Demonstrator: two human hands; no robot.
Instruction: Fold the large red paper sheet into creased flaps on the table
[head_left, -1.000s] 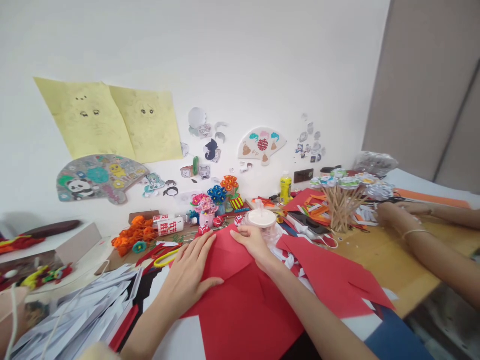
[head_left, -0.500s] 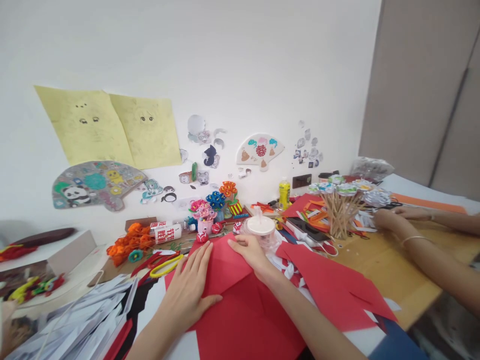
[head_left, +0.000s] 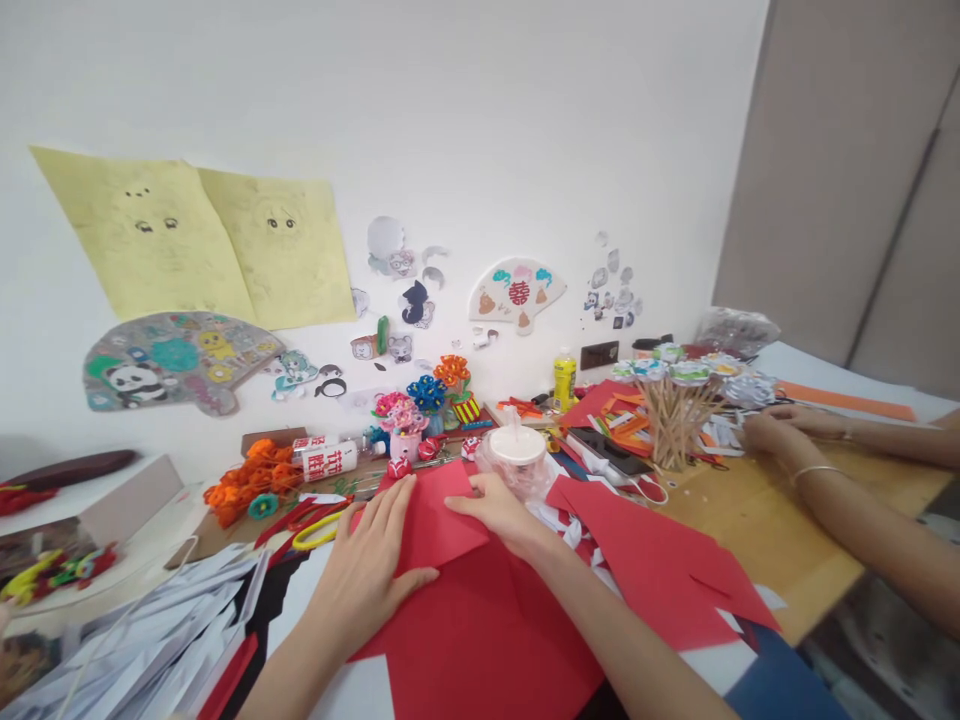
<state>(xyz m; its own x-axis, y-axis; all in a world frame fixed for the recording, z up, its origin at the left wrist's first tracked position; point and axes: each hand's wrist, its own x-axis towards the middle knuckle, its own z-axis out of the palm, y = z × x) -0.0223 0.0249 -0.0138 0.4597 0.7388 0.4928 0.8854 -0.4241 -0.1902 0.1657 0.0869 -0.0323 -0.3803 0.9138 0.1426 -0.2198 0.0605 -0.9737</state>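
A large sheet of red paper [head_left: 480, 620] lies in front of me on the table, with its far corner folded over into a flap [head_left: 442, 515]. My left hand [head_left: 367, 575] lies flat on the paper at the flap's left side, fingers stretched out. My right hand [head_left: 495, 512] presses its fingers on the flap's right edge, just below a clear plastic cup with a white lid [head_left: 516, 455]. Neither hand holds anything.
Another red sheet [head_left: 660, 570] lies to the right. Yellow-handled scissors [head_left: 319, 528], a white bottle on its side [head_left: 330, 460], orange paper flowers [head_left: 247, 482], and a bundle of sticks [head_left: 675, 425] crowd the back. Another person's hands [head_left: 772, 432] work at the right. Grey-white paper strips [head_left: 150, 640] pile at the left.
The folded flap's tip has come down toward me a little under both hands, and my right hand has slid slightly lower along its edge. The view has shifted slightly.
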